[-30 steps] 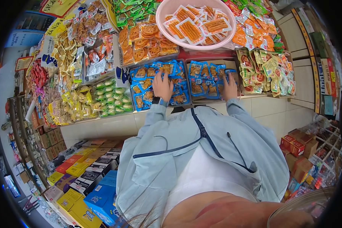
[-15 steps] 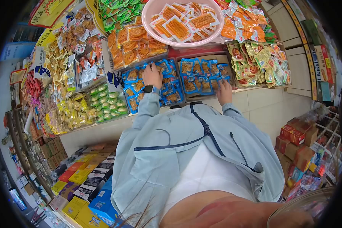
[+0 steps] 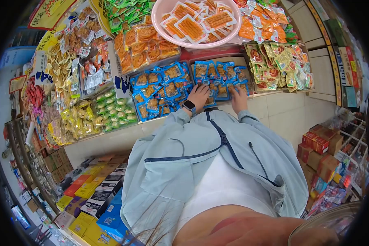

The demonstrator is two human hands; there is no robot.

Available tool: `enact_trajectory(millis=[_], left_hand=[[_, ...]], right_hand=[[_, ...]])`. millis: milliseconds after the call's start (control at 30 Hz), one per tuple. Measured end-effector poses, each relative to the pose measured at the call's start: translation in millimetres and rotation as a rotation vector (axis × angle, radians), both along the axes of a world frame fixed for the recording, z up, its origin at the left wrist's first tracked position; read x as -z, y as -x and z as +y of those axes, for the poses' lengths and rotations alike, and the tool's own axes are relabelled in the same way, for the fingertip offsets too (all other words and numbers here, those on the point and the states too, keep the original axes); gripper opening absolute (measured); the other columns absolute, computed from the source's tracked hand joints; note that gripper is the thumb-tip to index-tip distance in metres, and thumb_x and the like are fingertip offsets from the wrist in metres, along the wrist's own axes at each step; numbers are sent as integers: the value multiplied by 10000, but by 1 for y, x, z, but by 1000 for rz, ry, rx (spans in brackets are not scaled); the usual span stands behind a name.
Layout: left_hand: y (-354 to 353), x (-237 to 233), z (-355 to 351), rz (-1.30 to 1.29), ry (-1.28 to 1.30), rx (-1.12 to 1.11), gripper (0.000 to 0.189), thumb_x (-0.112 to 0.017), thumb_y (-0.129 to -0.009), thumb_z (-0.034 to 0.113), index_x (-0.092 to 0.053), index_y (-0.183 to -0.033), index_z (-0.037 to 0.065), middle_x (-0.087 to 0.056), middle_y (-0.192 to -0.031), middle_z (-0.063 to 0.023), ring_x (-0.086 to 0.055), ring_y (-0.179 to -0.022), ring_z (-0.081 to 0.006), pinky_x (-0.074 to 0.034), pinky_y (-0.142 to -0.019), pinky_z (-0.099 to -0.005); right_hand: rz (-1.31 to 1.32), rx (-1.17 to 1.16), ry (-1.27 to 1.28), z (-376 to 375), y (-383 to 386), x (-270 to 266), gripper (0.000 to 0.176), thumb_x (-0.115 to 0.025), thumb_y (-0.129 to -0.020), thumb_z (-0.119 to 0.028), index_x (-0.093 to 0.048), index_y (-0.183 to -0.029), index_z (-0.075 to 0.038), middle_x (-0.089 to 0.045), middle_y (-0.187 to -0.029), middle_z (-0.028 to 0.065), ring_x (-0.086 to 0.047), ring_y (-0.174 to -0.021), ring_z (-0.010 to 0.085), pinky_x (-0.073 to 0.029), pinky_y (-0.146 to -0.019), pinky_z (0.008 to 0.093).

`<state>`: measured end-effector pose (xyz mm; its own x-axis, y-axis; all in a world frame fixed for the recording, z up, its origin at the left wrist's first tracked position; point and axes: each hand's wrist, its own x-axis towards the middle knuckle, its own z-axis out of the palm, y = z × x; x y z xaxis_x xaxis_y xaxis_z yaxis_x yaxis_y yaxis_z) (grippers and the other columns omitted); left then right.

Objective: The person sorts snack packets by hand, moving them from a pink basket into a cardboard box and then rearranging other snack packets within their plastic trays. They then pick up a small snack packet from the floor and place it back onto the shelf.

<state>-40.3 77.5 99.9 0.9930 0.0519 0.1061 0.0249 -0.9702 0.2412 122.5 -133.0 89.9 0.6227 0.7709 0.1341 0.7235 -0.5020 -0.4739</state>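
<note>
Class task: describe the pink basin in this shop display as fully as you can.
The pink basin looks like smooth plastic, rounded, with a raised rim; its far edge is cut off by the picture. Upright and open, it holds a loose heap of clear-and-white packets of orange sticks. It stands beyond the blue packets; neither the left hand nor the right hand touches it. Its underside is hidden.

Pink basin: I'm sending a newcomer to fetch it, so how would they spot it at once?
Find the broad patch of blue packets by the left hand and right hand. Beyond it, away from the wearer, sits a pink basin of clear packets with orange sticks. Its round pink rim sets it apart from the heaped packets around it.
</note>
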Motion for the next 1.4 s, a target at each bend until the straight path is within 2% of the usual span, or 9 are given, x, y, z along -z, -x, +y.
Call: enact_trajectory(millis=[233,400,500,833,933,1033,1133,1233,1400], left_hand=[[1,-28,17,-88,137,-119,566,-670,-717,138,-507,-1251,48,-485,-1334,-126,-412,-1286,-303,-321,-1056,-494],[4,-54,92,-285,-37,-652,556,-708,-728,199,-524,-1236,68,-534,-1260,-145,-482,-1184,-362,-382,-982,-477],[6,-43,122,91,63,-674,550,-731,-743,269,-530,-1217,76,-548,-1213,-127,-481,-1167,-321,-387,-929,-469],[-16,-79,108,69,123,-573,282,-675,-805,333,-620,-921,82,-603,-953,-115,-602,-923,-324,-454,-764,-479],[-28,-93,62,-43,448,-524,319,-658,-829,342,-591,-902,39,-618,-919,-178,-618,-825,-387,-496,-684,-477],[-42,-76,7,109,712,-420,381,-648,-854,341,-606,-1029,6,-645,-913,-217,-630,-848,-396,-497,-742,-453],[-36,-21,-19,27,808,-480,422,-642,-860,304,-566,-1126,-15,-602,-1057,-242,-589,-977,-397,-476,-827,-439],[-22,-48,0,79,825,-447,395,-638,-851,245,-556,-1151,1,-561,-1097,-223,-561,-1001,-389,-464,-856,-437],[19,-46,37,-169,347,-537,433,-668,-763,170,-566,-1167,48,-545,-1130,-156,-528,-1056,-343,-440,-877,-442]], right_hand=[[-4,1,40,1,-1,12,520,-589,-706,46,-574,-1211,-76,-487,-1280,187,-450,-1181,389,-384,-1001,471],[36,-9,67,3,-1,10,522,-589,-704,43,-573,-1212,-73,-480,-1283,190,-447,-1177,392,-388,-993,470],[21,-19,56,5,-4,10,523,-593,-699,39,-574,-1210,-74,-476,-1287,192,-445,-1174,394,-388,-991,473],[-23,-20,-58,20,7,-39,492,-595,-733,44,-572,-1211,-67,-492,-1266,194,-454,-1175,384,-384,-1002,446],[252,-135,-195,44,14,-58,493,-614,-782,22,-517,-1262,-44,-514,-1242,196,-509,-1125,372,-420,-969,419],[1148,50,-371,64,31,-32,533,-638,-833,-39,-428,-1322,-10,-537,-1207,204,-569,-1044,369,-465,-911,399],[977,100,-219,61,29,-26,592,-651,-852,-93,-357,-1356,7,-551,-1182,214,-598,-994,384,-495,-860,403],[632,172,141,42,15,-18,617,-670,-839,-122,-360,-1360,-8,-537,-1196,234,-573,-1049,395,-477,-894,415],[271,81,62,34,14,-9,639,-701,-789,-124,-422,-1363,-91,-482,-1237,209,-486,-1102,386,-429,-924,436]])
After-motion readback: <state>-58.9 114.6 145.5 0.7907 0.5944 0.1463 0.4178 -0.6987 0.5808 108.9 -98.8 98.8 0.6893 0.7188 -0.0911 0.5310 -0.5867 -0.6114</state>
